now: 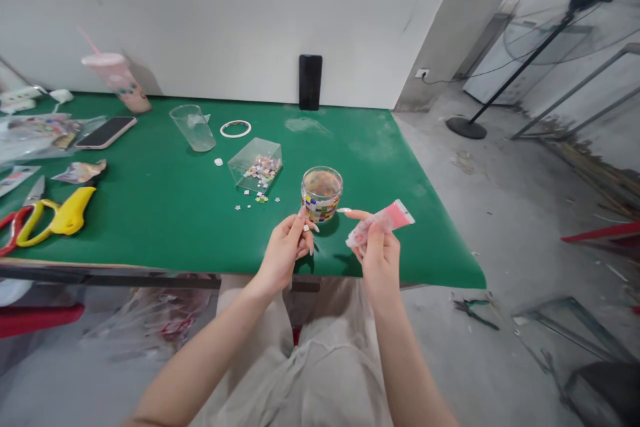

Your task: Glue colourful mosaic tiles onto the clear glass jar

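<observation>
A small white mosaic tile (306, 228) is pinched in the fingertips of my left hand (285, 243), just in front of a round glass jar (322, 183). Coloured square tiles cover the jar's lower wall; its upper rim is bare glass. To the right, my right hand (381, 250) is closed around a pink-and-clear squeeze tube (395, 215), its flat end pointing up and right. The index finger of that hand stretches toward the jar. Behind my left hand, a clear plastic box (250, 153) lies tipped over, with loose mosaic pieces (264, 170) in its mouth and several spilled on the green tabletop.
A clear cup (194, 130), a white ring (235, 129) and a pink drink cup (117, 80) stand farther back. Scissors (55, 217) and a phone (107, 133) lie left. Another phone (311, 82) leans on the wall. The table's right edge (440, 193) drops to the floor.
</observation>
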{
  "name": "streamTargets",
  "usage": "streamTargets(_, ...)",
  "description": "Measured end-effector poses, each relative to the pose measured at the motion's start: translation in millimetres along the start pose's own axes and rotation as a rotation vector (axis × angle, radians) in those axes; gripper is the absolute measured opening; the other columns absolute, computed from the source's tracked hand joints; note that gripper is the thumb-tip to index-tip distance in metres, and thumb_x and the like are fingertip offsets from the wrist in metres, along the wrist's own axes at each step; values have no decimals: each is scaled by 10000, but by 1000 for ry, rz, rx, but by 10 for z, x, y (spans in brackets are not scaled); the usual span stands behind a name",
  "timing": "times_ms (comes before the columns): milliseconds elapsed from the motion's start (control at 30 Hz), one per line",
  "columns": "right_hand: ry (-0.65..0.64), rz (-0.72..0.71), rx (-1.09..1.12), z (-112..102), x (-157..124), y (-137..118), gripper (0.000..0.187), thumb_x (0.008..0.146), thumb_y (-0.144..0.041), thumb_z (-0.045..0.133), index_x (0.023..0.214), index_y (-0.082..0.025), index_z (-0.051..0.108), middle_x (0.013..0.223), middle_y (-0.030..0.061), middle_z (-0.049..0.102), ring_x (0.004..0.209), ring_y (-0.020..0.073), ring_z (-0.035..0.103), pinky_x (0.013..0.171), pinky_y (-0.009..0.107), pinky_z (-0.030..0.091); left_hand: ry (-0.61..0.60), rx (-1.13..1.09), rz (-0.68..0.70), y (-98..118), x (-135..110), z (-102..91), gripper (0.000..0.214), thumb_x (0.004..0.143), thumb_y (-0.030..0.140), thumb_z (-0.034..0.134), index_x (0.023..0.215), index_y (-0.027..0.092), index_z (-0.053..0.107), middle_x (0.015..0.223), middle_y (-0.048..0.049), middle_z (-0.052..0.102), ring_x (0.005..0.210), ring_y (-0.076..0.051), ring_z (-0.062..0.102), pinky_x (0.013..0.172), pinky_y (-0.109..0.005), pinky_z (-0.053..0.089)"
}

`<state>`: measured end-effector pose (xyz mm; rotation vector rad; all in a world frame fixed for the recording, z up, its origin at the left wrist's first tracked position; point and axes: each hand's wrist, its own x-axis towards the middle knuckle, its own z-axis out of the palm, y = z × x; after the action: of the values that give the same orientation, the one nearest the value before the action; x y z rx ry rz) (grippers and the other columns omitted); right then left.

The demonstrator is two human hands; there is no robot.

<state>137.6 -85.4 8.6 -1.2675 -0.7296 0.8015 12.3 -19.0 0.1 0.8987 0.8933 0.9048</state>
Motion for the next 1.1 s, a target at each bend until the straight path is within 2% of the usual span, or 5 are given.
streamTargets(333, -162, 150, 122, 33, 124, 95, 629, 808, -708, 392, 1001, -193, 696, 799, 62, 669, 609, 146, 593, 521, 263, 473, -1, -89, -35, -68, -9, 128, 442, 771, 567, 599, 671, 140, 541, 353, 99, 331, 335, -21, 229, 374, -169, 171)
streamTargets(533, -68, 252, -34, 10, 137, 26, 806, 764, -800, 275, 823, -142, 738, 412, -18, 431, 355, 79, 328, 352, 231, 230, -8, -146, -57, -76, 15, 132, 415, 788, 545, 595, 707, 142, 540, 352, 109, 320, 320, -14, 207, 369, -162, 167)
streamTargets(633, -108, 310, 119, 43, 112, 7, 771, 757, -784, 352, 903, -124, 724, 364, -57, 373, 294, 56, 255, 310, 217, 161, -23, -133, -70, -74, 3, 118, 408, 798, 535, 589, 700, 141, 541, 352, 104, 328, 320, -15, 218, 369, -162, 175)
streamTargets(767, -175, 320, 339, 54, 105, 31, 638, 757, -669, 537, 1130, -164, 649, 422, -55, 503, 321, 60, 408, 310, 176, 251, -33, -157, -71, -65, -5, 101, 405, 796, 532, 594, 703, 142, 537, 353, 102, 335, 322, -14, 214, 366, -159, 170)
streamTargets(1100, -165, 267, 233, 181, 93, -8, 384, 643, -504, 738, 710, -133, 668, 495, 14, 622, 394, 101, 554, 326, 183, 354, -79, -158, -77, -110, 30, 60, 415, 793, 554, 584, 683, 157, 530, 360, 100, 321, 335, -33, 253, 384, -163, 236)
